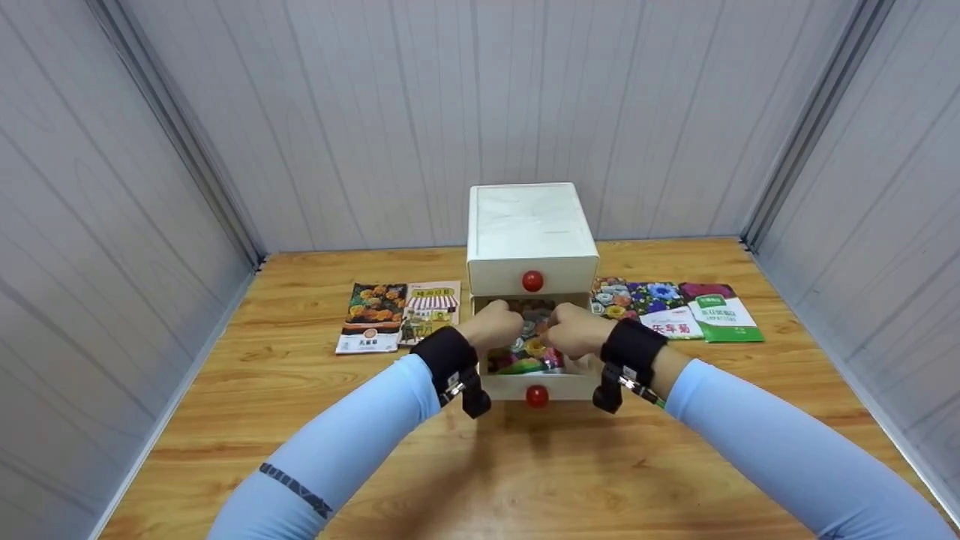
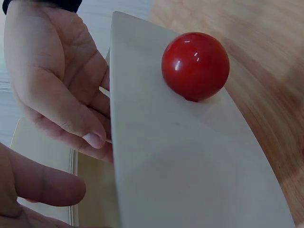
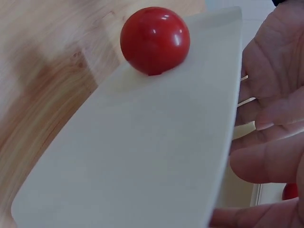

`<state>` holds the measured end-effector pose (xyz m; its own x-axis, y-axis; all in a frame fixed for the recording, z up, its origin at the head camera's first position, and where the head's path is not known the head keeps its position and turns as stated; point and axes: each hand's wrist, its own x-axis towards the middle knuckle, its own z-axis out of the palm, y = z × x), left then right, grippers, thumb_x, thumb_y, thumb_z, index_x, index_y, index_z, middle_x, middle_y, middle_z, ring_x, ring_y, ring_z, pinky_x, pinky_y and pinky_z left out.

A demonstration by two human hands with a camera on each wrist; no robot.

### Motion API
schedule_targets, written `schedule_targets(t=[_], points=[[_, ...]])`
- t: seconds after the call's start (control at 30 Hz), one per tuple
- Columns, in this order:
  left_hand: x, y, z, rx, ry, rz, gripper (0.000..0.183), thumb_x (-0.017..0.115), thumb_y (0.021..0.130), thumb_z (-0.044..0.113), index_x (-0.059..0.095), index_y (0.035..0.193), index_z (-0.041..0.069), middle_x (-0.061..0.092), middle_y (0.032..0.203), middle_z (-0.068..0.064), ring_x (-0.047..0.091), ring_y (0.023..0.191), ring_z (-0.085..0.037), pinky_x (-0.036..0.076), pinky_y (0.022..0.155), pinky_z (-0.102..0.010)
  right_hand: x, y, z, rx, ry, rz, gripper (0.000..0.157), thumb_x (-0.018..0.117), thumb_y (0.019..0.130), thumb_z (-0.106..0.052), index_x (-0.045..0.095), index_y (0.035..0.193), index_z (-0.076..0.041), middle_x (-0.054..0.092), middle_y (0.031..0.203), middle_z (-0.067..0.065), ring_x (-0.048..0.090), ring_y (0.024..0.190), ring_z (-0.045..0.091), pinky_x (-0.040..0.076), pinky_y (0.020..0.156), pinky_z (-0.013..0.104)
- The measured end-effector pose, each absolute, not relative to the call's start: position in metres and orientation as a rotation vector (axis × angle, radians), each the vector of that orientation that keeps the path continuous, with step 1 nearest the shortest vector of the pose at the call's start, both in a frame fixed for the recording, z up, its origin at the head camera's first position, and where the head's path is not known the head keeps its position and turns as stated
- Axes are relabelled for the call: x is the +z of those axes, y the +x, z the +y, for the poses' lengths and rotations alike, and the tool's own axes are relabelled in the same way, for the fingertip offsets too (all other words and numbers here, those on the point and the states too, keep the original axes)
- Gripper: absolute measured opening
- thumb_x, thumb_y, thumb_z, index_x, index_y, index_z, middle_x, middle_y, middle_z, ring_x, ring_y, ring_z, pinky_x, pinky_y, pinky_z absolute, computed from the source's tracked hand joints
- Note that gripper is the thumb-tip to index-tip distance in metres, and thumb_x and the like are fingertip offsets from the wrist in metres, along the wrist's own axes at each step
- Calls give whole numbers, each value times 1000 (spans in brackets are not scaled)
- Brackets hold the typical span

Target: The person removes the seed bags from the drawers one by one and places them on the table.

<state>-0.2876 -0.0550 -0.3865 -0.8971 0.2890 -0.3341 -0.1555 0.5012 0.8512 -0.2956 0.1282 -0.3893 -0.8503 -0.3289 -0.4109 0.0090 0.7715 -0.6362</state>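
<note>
right now, pale blue sleeves [image 1: 352, 442] are stretching toward a red knob [image 1: 537, 396] on a pulled-out drawer [image 1: 504, 387]. the left hand [image 1: 495, 325] and right hand [image 1: 579, 330] are dipping inside, just beside a flowery packet [image 1: 536, 348] lying there; i'm not managing to tell whether either grip is holding it. beyond, a white cabinet [image 1: 529, 217] is standing on the desk [image 1: 277, 300].

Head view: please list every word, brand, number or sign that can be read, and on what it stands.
"矢车菊", on the blue-flower packet.
"孔雀草", probably, on the leftmost packet.
"IMPATIENS", probably, on the green-and-white packet.
Too small or blurred: other print, including the striped-awning packet and dark mark on the left sleeve.
</note>
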Motion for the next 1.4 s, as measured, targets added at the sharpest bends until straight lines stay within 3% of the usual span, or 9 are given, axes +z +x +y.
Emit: schedule_targets(t=[0.23,0.3,0.43,0.57,0.7,0.87,1.03,1.2,1.4], points=[[-384,-285,-55,1456,53,2288,64,40,106,11,28,166,-9,41,162,-22,44,137,-39,41,105,-41,-387,-295,130,-1068,-166,2389,26,51,109,-11,65,123,6,38,65,-7,28,50,4,30,53,21],[-383,-284,-54,1483,35,2284,64,40,106,11,28,166,-9,42,161,-22,44,137,-39,42,105,-41,-388,-296,130,-1145,-132,2364,15,51,108,-9,63,106,1,32,61,-9,28,51,4,30,53,21],[-379,-283,-55,1485,15,2317,63,41,107,12,29,165,-8,44,158,-23,49,117,-32,43,98,-40,-390,-295,130,-1271,-42,2323,24,51,107,-5,49,83,-10,36,67,-7,33,55,6,36,57,24],[-378,-283,-56,1476,45,2377,59,42,107,12,34,161,-10,49,146,-25,47,92,-24,42,82,-36,-392,-295,129,-1324,10,2319,9,50,107,-3,57,102,-1,43,83,0,37,60,9,40,62,28],[-380,-285,-58,1425,108,2501,44,45,104,7,51,142,-14,57,129,-24,52,90,-25,43,77,-33,-393,-296,129,-1297,12,2366,35,48,102,3,56,136,9,55,112,13,48,73,15,44,65,28],[-383,-290,-64,1345,181,2638,34,55,94,-4,63,125,-14,67,123,-27,60,101,-31,50,80,-35,-392,-295,130,-1273,17,2434,53,52,97,9,48,150,16,51,145,27,55,102,27,46,67,27],[-381,-291,-69,1384,185,2620,45,68,88,-8,63,132,-16,68,133,-29,59,107,-31,53,83,-36,-392,-296,130,-1304,2,2469,54,60,98,7,48,149,19,53,144,27,53,114,31,48,76,27],[-378,-290,-71,1420,131,2565,40,75,83,-9,67,122,-14,67,126,-24,57,99,-29,50,72,-32,-392,-294,133,-1376,-33,2414,38,61,101,5,60,136,18,58,128,21,58,101,24,53,76,27],[-378,-289,-75,1520,82,2468,54,74,83,-12,62,135,-12,64,141,-24,61,124,-32,58,99,-36,-390,-295,137,-1483,27,2289,18,60,103,4,65,117,13,62,105,11,61,86,15,57,72,25]])
